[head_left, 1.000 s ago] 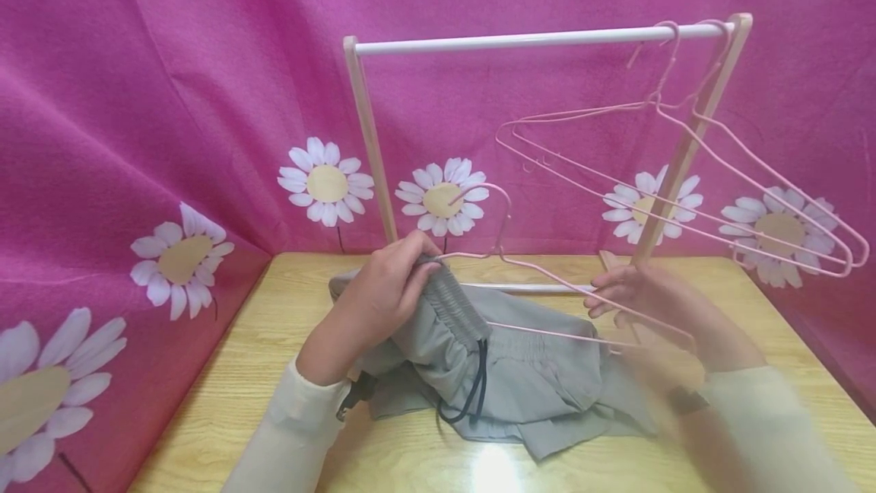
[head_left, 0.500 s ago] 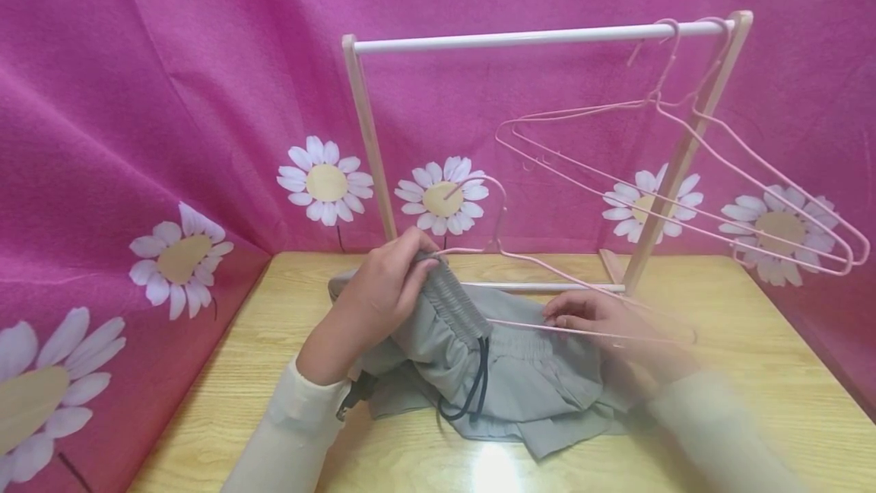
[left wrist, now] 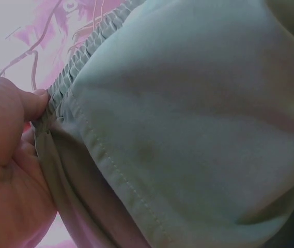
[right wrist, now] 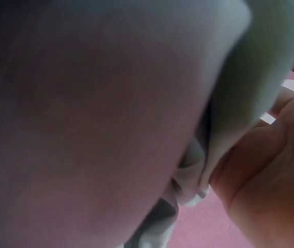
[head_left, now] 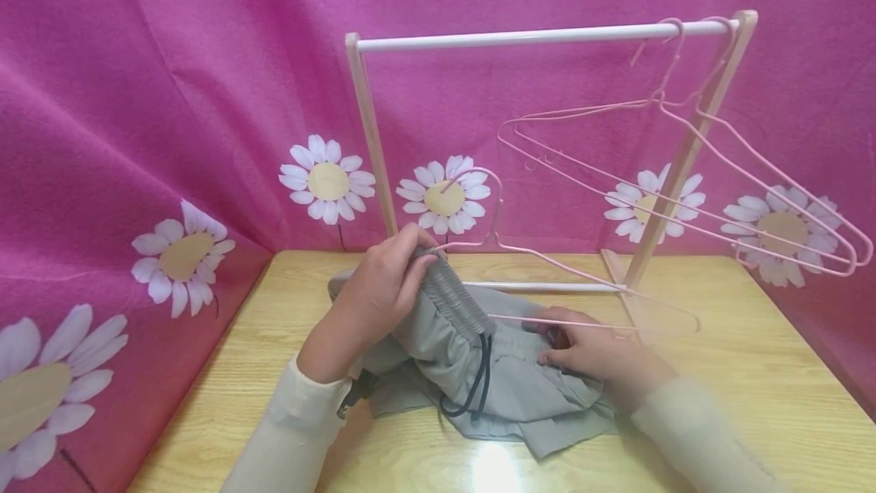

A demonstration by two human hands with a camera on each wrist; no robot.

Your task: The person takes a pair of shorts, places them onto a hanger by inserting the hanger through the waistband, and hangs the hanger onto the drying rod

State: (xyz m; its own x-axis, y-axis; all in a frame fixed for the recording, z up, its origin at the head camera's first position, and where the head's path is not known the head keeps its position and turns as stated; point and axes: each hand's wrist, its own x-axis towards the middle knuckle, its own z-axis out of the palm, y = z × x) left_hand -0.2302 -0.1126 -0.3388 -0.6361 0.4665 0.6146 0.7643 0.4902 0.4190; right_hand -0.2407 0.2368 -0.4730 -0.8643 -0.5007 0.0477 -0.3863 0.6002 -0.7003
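Note:
Grey shorts (head_left: 438, 371) with a gathered elastic waistband and black drawstring (head_left: 479, 386) lie bunched on the table. My left hand (head_left: 376, 295) pinches the waistband's raised left end, thumb in front, as the left wrist view also shows. A pink wire hanger (head_left: 541, 251) has its left end inside the waistband, its hook up and its right end sticking out over the table. At the waistband's right part, my right hand (head_left: 602, 356) touches the cloth below the hanger's bottom bar, thumb and fingers apart. In the right wrist view, cloth hides much of that hand (right wrist: 271, 181).
Behind stands a clothes rack with a white rail (head_left: 506, 38) and wooden posts. Two more pink hangers (head_left: 674, 116) hang at its right end, reaching out over the right side of the table (head_left: 739, 371). A pink flowered curtain (head_left: 226, 97) encloses the back and sides.
My right hand has moved left and down from the hanger's right end to the shorts' waistband. The hanger has tilted slightly. My left hand keeps its pinch in nearly the same place.

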